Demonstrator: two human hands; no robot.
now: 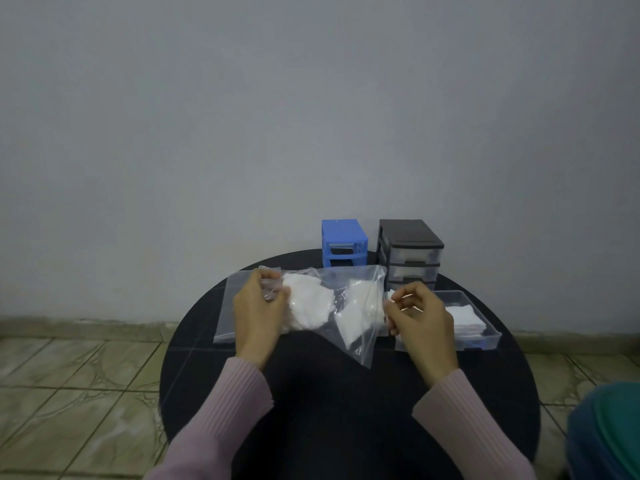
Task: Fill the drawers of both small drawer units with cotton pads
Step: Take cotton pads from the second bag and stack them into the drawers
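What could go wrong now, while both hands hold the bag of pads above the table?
1. The left hand and right hand hold the bag by its ends; if it opens, pads may spill.
2. The tray lies near the table edge; the right sleeve could knock it off.

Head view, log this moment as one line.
hands: left grips bag, right pinches pads | clear drawer out, some pads | units at back

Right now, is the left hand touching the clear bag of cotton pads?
Touching. The head view shows the left hand gripping the clear bag's left end, fingers curled into the plastic.
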